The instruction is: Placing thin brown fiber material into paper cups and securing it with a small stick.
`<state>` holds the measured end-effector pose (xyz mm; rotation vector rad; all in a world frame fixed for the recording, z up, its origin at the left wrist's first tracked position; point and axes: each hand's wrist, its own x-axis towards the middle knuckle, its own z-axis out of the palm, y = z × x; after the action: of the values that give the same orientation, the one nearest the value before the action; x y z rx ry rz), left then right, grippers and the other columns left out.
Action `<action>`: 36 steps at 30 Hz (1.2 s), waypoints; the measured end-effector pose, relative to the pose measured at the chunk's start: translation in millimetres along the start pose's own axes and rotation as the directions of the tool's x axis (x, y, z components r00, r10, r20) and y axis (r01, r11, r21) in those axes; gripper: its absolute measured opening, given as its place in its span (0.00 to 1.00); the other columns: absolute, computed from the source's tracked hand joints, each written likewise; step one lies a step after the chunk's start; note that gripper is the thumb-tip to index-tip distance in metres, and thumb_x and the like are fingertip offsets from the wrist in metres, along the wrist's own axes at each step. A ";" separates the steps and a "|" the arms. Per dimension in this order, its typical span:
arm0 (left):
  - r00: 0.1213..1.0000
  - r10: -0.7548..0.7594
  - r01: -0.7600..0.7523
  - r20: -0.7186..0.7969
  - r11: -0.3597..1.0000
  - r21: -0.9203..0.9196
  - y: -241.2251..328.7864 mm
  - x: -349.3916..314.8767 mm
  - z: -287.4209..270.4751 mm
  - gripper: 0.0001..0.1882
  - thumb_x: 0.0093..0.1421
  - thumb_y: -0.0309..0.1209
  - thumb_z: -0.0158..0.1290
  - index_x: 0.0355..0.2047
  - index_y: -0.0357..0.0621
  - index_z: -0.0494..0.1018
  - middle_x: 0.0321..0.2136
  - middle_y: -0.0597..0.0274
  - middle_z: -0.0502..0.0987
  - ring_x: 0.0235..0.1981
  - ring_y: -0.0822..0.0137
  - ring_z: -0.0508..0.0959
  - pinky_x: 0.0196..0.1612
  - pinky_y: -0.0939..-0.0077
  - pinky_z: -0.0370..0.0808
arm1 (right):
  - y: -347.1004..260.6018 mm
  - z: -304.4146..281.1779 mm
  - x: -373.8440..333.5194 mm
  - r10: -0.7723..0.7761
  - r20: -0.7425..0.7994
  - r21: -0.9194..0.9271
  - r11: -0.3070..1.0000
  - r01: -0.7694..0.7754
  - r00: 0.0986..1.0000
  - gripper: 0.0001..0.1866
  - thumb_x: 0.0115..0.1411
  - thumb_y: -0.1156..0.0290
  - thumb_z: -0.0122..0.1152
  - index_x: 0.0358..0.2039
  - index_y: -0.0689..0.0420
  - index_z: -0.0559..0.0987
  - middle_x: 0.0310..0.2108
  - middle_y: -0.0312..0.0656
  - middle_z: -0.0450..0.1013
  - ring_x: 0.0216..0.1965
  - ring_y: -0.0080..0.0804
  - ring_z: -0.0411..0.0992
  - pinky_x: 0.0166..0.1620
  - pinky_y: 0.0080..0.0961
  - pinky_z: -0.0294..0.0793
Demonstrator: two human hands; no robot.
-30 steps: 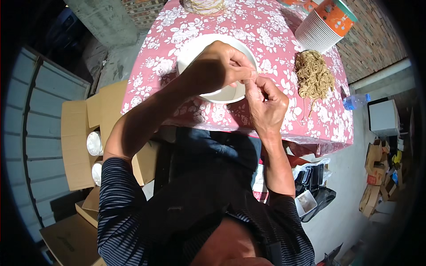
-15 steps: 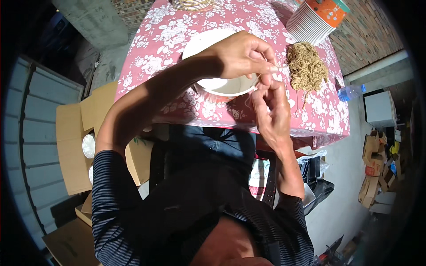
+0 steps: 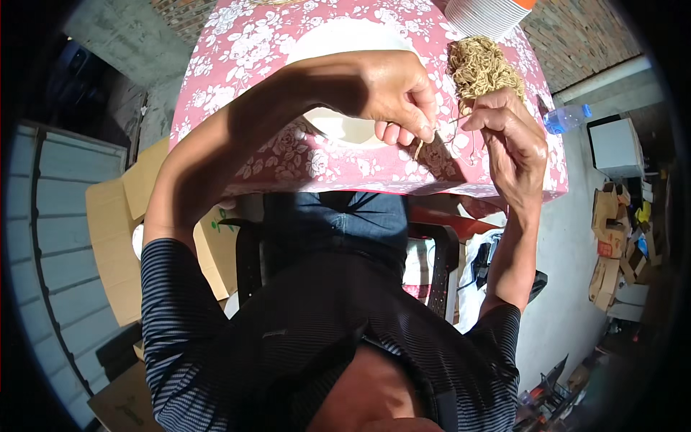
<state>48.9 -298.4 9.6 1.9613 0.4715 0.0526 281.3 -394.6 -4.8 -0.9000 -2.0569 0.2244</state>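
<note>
My left hand (image 3: 403, 93) is closed over the near right side of a round white tub (image 3: 353, 36), a tan string (image 3: 419, 150) hanging below its fingers. To its right, my right hand (image 3: 512, 140) pinches a thin strand, with a short line of it showing between the two hands. Behind the right hand lies a tangled heap of tan string (image 3: 484, 66). My left forearm crosses above the tub and hides part of it.
Pink flowered cloth (image 3: 248, 83) covers the table. A stack of tubs (image 3: 484, 18) stands at the far right. Beyond the right edge is a plastic bottle (image 3: 565, 119); cardboard boxes (image 3: 108, 252) sit at left, and a white box (image 3: 614, 147) at right.
My right hand has moved right, away from the left hand, drawing the strand between them. The left hand has shifted slightly toward me and closed more. The whole view has tilted a little.
</note>
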 end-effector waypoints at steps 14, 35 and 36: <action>0.983 0.019 -0.045 -0.181 0.989 -0.143 -22.5 -7.2 -0.5 0.15 0.69 0.36 0.57 0.35 0.34 0.81 0.27 0.58 0.81 0.27 0.72 0.78 0.32 0.78 0.75 | -17.8 65.2 -23.1 0.405 -0.109 0.141 0.910 -0.389 0.908 0.06 0.58 0.77 0.73 0.36 0.64 0.87 0.31 0.39 0.77 0.34 0.25 0.75 0.37 0.21 0.72; 0.836 0.387 -0.285 -0.389 0.912 0.295 -17.7 -20.2 36.3 0.13 0.57 0.21 0.63 0.44 0.33 0.79 0.38 0.50 0.86 0.43 0.63 0.87 0.46 0.71 0.83 | -22.6 52.8 -35.5 0.676 0.225 0.560 0.500 -0.661 0.702 0.11 0.71 0.68 0.62 0.38 0.63 0.85 0.27 0.33 0.78 0.28 0.15 0.71 0.34 0.17 0.70; 0.821 0.402 -0.281 -0.405 0.902 0.327 -17.3 -19.0 38.8 0.12 0.57 0.22 0.63 0.42 0.33 0.80 0.36 0.51 0.86 0.42 0.63 0.87 0.45 0.71 0.83 | -23.0 52.7 -35.5 0.676 0.224 0.560 0.500 -0.660 0.702 0.11 0.71 0.68 0.62 0.38 0.63 0.85 0.27 0.33 0.78 0.28 0.15 0.71 0.34 0.17 0.70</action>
<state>35.8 -332.6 -19.1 2.2712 0.4362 0.7472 242.0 -426.6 -49.5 -1.2174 -1.3303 1.2317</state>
